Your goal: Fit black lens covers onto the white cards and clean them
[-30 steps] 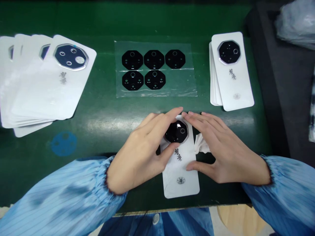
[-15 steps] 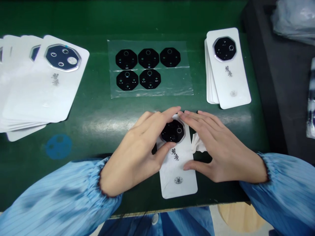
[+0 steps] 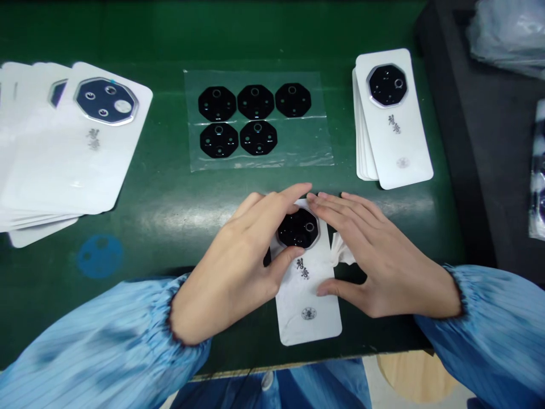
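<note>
Fingers [image 3: 272,196] of the left hand [image 3: 230,267] arch over the top of a black octagonal lens plate [image 3: 297,228] near the upper end of a white card [image 3: 304,321], while the left thumb [image 3: 289,258] comes against the plate's lower edge, so that hand spans wide around it. The right hand [image 3: 383,267] faces it, with its fingertips [image 3: 317,197] at the card's top end and the right thumb [image 3: 326,289] lying lower down at the card's side. Together they seem placed to bracket the card and keep it square, though whether they grip or only rest lightly cannot be told. The card lies on the green surface [image 3: 170,227] directly before the body, evenly within reach of both hands. A crumpled white scrap [image 3: 343,253] lies just beside the card, under the right hand. Ahead, a clear film sheet [image 3: 317,136] carries five black octagonal plates [image 3: 217,103] in two rows, central and close at hand. A fanned stack of white cards [image 3: 76,159] lies to the left and a neater stack of white cards [image 3: 394,130] to the right, each topped by a card with its plate in place.
</note>
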Motion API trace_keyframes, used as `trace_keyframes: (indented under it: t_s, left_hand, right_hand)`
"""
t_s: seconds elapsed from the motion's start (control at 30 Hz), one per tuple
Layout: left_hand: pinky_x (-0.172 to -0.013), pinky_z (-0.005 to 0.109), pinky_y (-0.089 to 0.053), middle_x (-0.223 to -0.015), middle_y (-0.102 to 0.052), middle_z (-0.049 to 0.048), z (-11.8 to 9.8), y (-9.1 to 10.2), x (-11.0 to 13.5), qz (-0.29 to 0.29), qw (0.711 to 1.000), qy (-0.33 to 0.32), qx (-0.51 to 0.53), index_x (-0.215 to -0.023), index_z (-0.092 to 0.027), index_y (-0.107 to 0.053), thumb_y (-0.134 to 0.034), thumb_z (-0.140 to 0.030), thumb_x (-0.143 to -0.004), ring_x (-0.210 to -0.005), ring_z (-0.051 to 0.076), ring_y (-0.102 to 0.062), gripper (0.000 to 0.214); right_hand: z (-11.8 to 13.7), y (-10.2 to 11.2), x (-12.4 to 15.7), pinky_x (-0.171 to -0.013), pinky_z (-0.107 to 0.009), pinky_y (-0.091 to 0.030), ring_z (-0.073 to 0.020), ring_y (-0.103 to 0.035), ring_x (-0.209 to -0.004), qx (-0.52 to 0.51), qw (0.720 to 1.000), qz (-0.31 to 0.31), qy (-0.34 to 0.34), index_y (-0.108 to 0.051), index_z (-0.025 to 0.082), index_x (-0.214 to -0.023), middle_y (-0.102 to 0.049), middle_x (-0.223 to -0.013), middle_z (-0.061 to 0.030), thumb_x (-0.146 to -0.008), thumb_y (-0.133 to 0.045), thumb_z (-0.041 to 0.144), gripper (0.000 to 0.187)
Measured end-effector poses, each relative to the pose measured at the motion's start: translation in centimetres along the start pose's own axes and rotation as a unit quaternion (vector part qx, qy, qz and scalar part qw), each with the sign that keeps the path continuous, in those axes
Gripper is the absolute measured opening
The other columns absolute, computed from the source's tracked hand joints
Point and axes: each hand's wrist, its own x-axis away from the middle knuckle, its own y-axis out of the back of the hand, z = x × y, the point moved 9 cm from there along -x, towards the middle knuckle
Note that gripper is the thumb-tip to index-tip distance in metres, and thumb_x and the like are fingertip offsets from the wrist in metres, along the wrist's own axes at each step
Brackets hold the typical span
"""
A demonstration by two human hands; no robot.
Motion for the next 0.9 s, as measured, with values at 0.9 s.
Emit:
trace_keyframes:
  t_s: [0.9]
  left_hand:
    - [-0.100, 0.026, -0.039, -0.118, -0.063, 0.0025, -0.78, 0.32, 0.16, -0.018, 0.999, -0.021, -0.022, -0.138, -0.011, -0.041, -0.066, -0.010, -0.079, -0.099, 0.015, -0.054, 0.064]
  right_hand:
    - [0.16, -0.08, -0.01, -0.115, -0.052, -0.021, -0.0313, -0.026, -0.140, 0.007, 1.000, -0.001, 0.015, -0.041, 0.006, -0.135, -0.036, -0.148, -0.0198, -0.084, -0.059, 0.057, 0.075]
